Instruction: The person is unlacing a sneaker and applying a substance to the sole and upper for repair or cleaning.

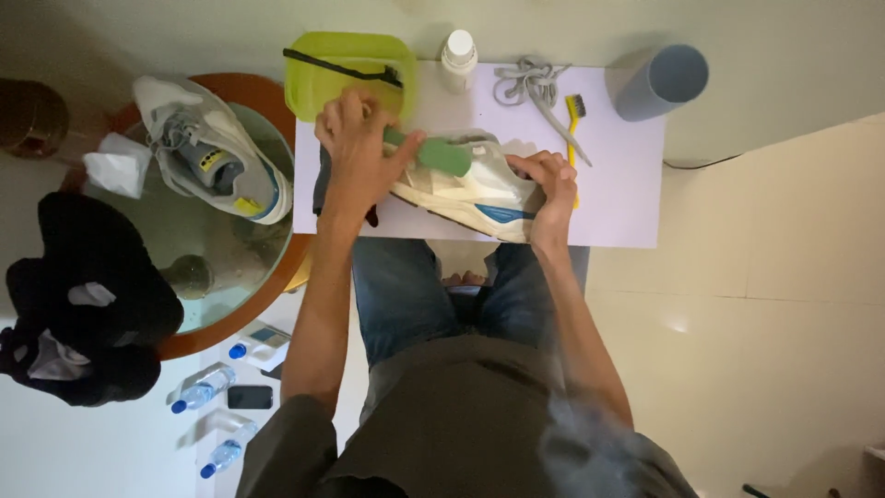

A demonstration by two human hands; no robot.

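Scrubbing step, by the look of it. The person sits at a small white table (627, 203) with a sneaker (470, 189) lying on its side across the near edge. The left hand (355, 152) is closed around a green brush (433, 152), bristle end laid on the shoe's upper near the middle. The right hand (553, 184) is clamped on the shoe's right end, fingers curled over the edge, pinning it down.

Judgement: brushing is mid-way. A further stroke would need steady downward pressure from the right hand so the shoe doesn't slide off the table edge, and short passes with the brush along the panels.

The sneaker is cream and white with a blue stripe low on the side and a dark sole edge toward the person. Laces are out: a grey lace bundle (525, 83) lies at the far side of the table, well apart. Can't tell if the shoe is wet.

Nearby: a lime-green tub (323, 92) with a black brush (341, 66) across it, a white bottle (458, 55), a yellow brush (574, 111) just beside the right hand, a grey cup (664, 81). The second sneaker (207, 152) sits on a round glass table (230, 267) to the left.
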